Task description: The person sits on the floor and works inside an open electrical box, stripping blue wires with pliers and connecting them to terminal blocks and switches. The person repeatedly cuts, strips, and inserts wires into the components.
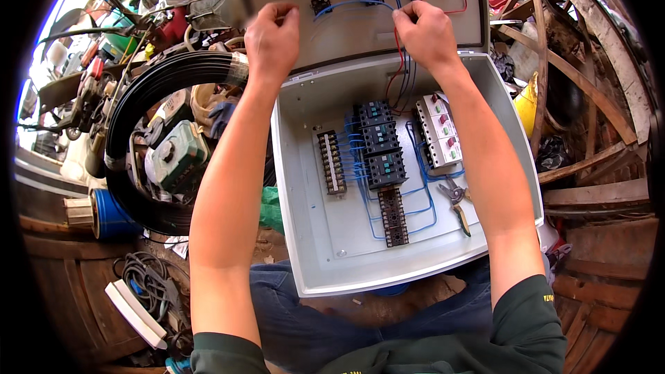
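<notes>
My right hand [426,33] pinches one end of a blue wire [353,2] in front of the raised grey lid [346,41] of an electrical box. The wire arcs leftward past black switch blocks [322,5] on the lid. My left hand [273,40] is closed at the lid's left edge; a grey blur lies beside its fingers, and what it holds, if anything, I cannot make out. Below, the open box [325,235] contains black contactors [384,138], a terminal strip [332,163], relay sockets [393,216] and white breakers [439,130], linked by blue wires.
Pliers [455,202] lie inside the box at its right. A large black cable coil [125,145] stands to the left, before piled machine parts and a green-and-white container [179,156]. Wooden frames [589,76] lean at the right. The box rests over my knees.
</notes>
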Demonstrator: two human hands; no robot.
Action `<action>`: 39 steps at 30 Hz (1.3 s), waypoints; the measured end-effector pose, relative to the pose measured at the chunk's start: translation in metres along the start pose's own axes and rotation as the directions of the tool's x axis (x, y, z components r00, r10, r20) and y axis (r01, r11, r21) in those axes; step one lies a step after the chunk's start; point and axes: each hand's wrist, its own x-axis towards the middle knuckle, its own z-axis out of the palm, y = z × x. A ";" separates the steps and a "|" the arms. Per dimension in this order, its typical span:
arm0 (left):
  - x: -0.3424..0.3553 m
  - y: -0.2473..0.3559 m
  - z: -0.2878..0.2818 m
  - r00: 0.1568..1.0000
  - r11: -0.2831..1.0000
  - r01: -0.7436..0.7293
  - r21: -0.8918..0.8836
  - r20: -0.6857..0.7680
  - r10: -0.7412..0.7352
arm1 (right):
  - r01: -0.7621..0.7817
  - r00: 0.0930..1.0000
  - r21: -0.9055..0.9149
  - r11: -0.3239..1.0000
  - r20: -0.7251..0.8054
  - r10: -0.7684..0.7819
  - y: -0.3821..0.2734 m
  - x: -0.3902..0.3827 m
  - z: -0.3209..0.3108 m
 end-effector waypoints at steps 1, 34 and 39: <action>0.017 0.005 0.005 0.998 0.995 0.048 -0.083 0.053 -0.043 | -0.047 0.999 0.005 0.999 -0.016 0.047 0.000 0.009 0.001; 0.083 0.020 0.017 0.826 0.938 -0.292 0.185 0.544 0.149 | 0.490 0.863 -0.118 0.864 -0.076 -0.500 0.024 0.058 0.026; 0.089 0.017 0.019 0.827 0.927 -0.296 0.230 0.548 0.128 | 0.534 0.842 -0.163 0.829 0.018 -0.539 0.019 0.066 0.011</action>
